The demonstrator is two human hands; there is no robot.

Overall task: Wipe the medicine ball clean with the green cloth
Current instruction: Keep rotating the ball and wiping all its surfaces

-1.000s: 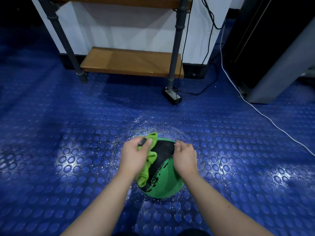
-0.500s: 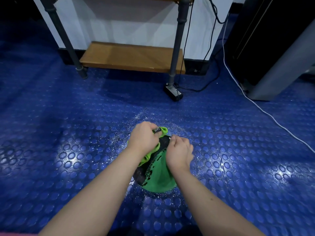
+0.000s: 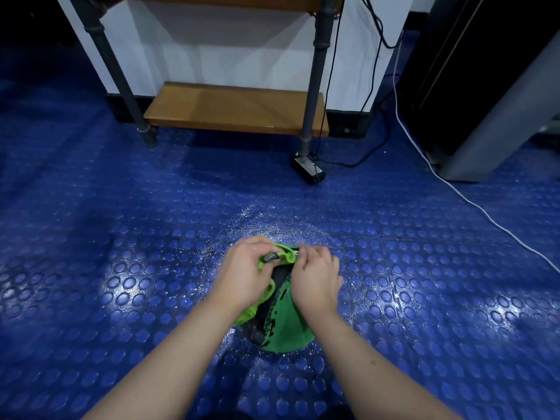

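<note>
So the ball (image 3: 285, 331) is sat on the studded blue floor (image 3: 121, 268), right under both hands, and it's mostly hidden by them. Only the near face, green with a black patch, can be seen. The cloth (image 3: 283, 256) is bunched up on the top of the ball, with a tail of it hanging down the left side. It's gripped by the left hand (image 3: 245, 275), fingers curled round the wad and pressed into it. The right hand (image 3: 315, 280) is parked on the top right of the ball with its fingers curled in too, tips right at the cloth's edge. Whether the cloth is being pinched there or the ball is just being steadied can't be told from this angle. The bit that matters for the next move is that the cloth is up at the far top, while the exposed surface lies below and toward the body from the fingers. A pull back and down over that near face is probably what's called for. A ball has no long axis to line up with, and the left hand is the one doing the wiping. Wet-looking specks (image 3: 266, 225) are scattered on the floor beyond the ball, and a low wooden shelf (image 3: 230, 107) is well apart at the back.
</note>
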